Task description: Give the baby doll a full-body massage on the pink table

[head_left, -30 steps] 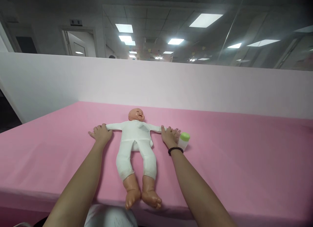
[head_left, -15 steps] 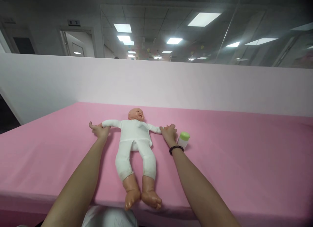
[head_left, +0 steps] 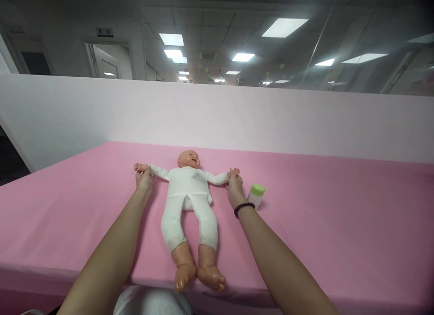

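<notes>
Plainly, the doll (head_left: pixel 188 185) lies between left hand (head_left: pixel 144 181) and right hand (head_left: pixel 235 188).

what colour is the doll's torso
White; the doll's torso shows best in the head view.
</notes>
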Motion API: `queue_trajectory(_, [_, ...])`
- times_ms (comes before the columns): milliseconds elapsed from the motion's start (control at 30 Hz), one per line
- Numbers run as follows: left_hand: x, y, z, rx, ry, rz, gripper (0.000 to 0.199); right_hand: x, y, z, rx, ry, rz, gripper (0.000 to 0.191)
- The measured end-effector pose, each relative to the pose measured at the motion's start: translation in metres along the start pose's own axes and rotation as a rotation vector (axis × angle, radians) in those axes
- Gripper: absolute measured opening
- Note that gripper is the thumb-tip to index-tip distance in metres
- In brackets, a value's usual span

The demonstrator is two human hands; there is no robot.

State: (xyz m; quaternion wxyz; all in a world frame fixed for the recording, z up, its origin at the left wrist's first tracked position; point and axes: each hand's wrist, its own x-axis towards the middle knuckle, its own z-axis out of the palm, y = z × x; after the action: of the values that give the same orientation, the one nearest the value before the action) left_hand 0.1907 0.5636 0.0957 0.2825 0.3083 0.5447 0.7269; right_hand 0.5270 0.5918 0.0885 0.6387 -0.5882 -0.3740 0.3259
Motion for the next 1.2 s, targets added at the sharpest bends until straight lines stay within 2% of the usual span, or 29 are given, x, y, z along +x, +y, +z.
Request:
queue_trajectory(67, [-0.006, 0.004, 0.002, -0.062, 0.068, 0.02, 0.031, -0.006, -0.009, 0.003, 0.094, 0.003, 0.024, 0.06])
queue_trajectory(100, [-0.01, 0.006, 0.003, -0.047, 0.083, 0.075, 0.035, -0.01, -0.014, 0.006, 0.144, -0.01, 0.004, 0.061])
queue_trajectory(133, [-0.015, 0.008, 0.004, 0.001, 0.068, 0.158, 0.037, -0.017, -0.02, 0.008, 0.17, -0.026, -0.075, 0.06])
queue_trajectory(200, [-0.028, 0.011, 0.005, 0.125, -0.044, 0.363, 0.039, -0.032, -0.03, 0.013, 0.185, -0.085, -0.286, 0.054])
queue_trajectory(267, [-0.041, 0.013, 0.009, 0.285, -0.217, 0.581, 0.039, -0.049, -0.037, 0.018, 0.124, -0.169, -0.488, 0.045])
queue_trajectory(367, [-0.051, 0.013, 0.014, 0.582, -0.533, 0.858, 0.039, -0.07, -0.041, 0.021, -0.139, -0.354, -0.758, 0.029])
queue_trajectory(433, [-0.05, 0.01, 0.017, 0.691, -0.7, 0.99, 0.038, -0.077, -0.038, 0.021, -0.311, -0.495, -0.892, 0.023])
queue_trajectory(533, [-0.043, 0.006, 0.018, 0.729, -0.791, 1.098, 0.036, -0.08, -0.032, 0.02, -0.406, -0.614, -0.971, 0.026])
queue_trajectory(667, [-0.04, 0.005, 0.016, 0.75, -0.833, 1.126, 0.035, -0.079, -0.028, 0.019, -0.419, -0.619, -0.994, 0.03])
queue_trajectory(767, [-0.048, 0.007, 0.017, 0.677, -0.757, 1.041, 0.034, -0.08, -0.03, 0.02, -0.378, -0.573, -0.971, 0.026])
queue_trajectory(800, [-0.05, 0.008, 0.018, 0.614, -0.693, 0.989, 0.033, -0.078, -0.031, 0.02, -0.319, -0.522, -0.943, 0.024])
queue_trajectory(867, [-0.05, 0.01, 0.02, 0.418, -0.488, 0.855, 0.03, -0.07, -0.032, 0.021, -0.124, -0.358, -0.836, 0.024])
queue_trajectory(933, [-0.042, 0.01, 0.019, 0.182, -0.209, 0.644, 0.024, -0.056, -0.03, 0.02, 0.104, -0.157, -0.647, 0.031])
queue_trajectory(1000, [-0.027, 0.008, 0.015, -0.043, 0.044, 0.312, 0.016, -0.037, -0.025, 0.015, 0.25, 0.03, -0.394, 0.035])
queue_trajectory(1033, [-0.018, 0.007, 0.011, -0.129, 0.129, 0.136, 0.014, -0.028, -0.021, 0.012, 0.277, 0.107, -0.249, 0.035])
queue_trajectory(1100, [-0.003, 0.002, 0.003, -0.24, 0.207, -0.126, 0.021, -0.01, -0.01, 0.006, 0.265, 0.215, 0.029, 0.032])
queue_trajectory(1133, [0.003, -0.001, -0.001, -0.267, 0.215, -0.196, 0.026, -0.004, -0.004, 0.003, 0.244, 0.249, 0.139, 0.03])
queue_trajectory(1200, [0.011, -0.005, -0.007, -0.277, 0.215, -0.24, 0.032, 0.006, 0.005, -0.001, 0.21, 0.283, 0.271, 0.028])
